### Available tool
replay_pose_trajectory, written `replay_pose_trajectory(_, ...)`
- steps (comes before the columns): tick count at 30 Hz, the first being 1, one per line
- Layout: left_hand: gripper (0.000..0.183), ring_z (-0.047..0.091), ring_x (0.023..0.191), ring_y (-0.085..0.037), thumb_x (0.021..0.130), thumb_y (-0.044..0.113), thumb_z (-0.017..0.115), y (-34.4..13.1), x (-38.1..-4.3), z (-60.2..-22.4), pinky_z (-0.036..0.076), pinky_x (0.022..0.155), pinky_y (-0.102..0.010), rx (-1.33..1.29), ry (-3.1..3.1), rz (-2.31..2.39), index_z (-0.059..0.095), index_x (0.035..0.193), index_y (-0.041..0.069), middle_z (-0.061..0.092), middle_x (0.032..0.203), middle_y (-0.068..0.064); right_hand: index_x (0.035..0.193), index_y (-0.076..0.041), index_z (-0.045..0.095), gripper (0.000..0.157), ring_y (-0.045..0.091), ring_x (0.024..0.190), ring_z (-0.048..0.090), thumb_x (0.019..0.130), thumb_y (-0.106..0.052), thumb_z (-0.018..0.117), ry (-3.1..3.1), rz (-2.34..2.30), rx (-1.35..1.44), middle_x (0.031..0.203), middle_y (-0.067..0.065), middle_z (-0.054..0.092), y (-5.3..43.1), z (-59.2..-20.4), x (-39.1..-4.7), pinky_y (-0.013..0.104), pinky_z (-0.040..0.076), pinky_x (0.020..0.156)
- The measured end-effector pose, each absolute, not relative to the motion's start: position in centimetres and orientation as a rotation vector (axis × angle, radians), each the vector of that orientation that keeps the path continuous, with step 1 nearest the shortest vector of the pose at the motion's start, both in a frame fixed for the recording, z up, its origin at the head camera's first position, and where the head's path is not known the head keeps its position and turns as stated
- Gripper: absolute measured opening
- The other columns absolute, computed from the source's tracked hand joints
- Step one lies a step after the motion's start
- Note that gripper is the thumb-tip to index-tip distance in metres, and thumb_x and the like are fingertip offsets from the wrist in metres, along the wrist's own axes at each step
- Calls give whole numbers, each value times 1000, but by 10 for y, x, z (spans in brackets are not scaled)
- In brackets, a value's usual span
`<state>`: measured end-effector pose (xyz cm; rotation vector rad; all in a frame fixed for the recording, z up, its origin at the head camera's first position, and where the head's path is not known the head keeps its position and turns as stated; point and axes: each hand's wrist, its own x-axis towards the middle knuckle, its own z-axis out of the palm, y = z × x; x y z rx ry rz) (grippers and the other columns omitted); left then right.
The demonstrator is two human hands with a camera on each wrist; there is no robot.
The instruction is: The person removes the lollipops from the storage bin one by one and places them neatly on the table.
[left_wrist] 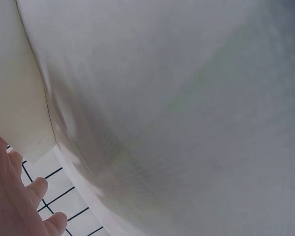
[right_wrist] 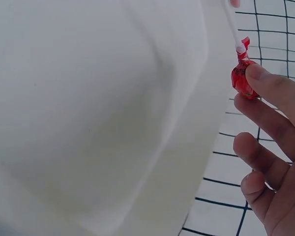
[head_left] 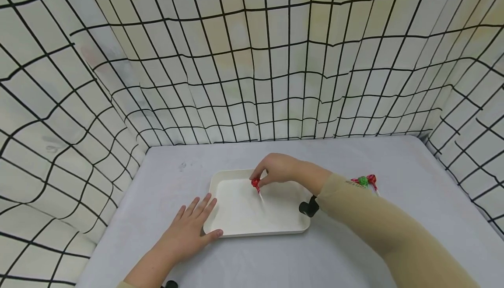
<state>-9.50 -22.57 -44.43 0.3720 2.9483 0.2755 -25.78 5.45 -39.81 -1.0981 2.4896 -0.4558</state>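
Note:
Between thumb and index finger, my right hand pinches the red-wrapped head of a lollipop, above the white tray. In the right wrist view the lollipop shows its twisted wrapper and white stick, while the other fingers of the right hand curl loosely. My left hand lies at the tray's left edge with fingers spread and the thumb near its front left corner. Part of the left hand shows at the lower left of the left wrist view.
More lollipops, one with a green wrapper and others red, lie on the table right of the tray, partly behind the right sleeve. White walls with a black grid enclose the white-covered table.

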Motion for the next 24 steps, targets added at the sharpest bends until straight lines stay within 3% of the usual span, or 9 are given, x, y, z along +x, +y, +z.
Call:
replay_pose_trajectory(5,96,17,150,-37,86,80,43,-226,-95,-445,14,117,-63,389,2962,276,27,158,20,17,165,-2,118,-30,75,31,12,86,57,87,-32,78,2516,-522,-1079,102,-21,69,74,-385,-259,28,50,71)
replay_pose_trajectory(15,91,18,149,-37,89,71,52,-224,-93,-444,13,117,-63,398,2974,286,27,158,18,18,165,-3,120,-30,74,31,14,73,53,89,-32,76,2610,-589,-1009,98,-18,68,126,-375,-259,28,45,56)
replay_pose_trajectory(24,90,18,149,-37,90,68,54,-224,-92,-442,13,117,-64,407,2972,306,28,158,17,19,165,-4,119,-30,74,32,15,81,55,87,-34,77,2694,-628,-866,99,-16,68,187,-379,-250,30,50,61)
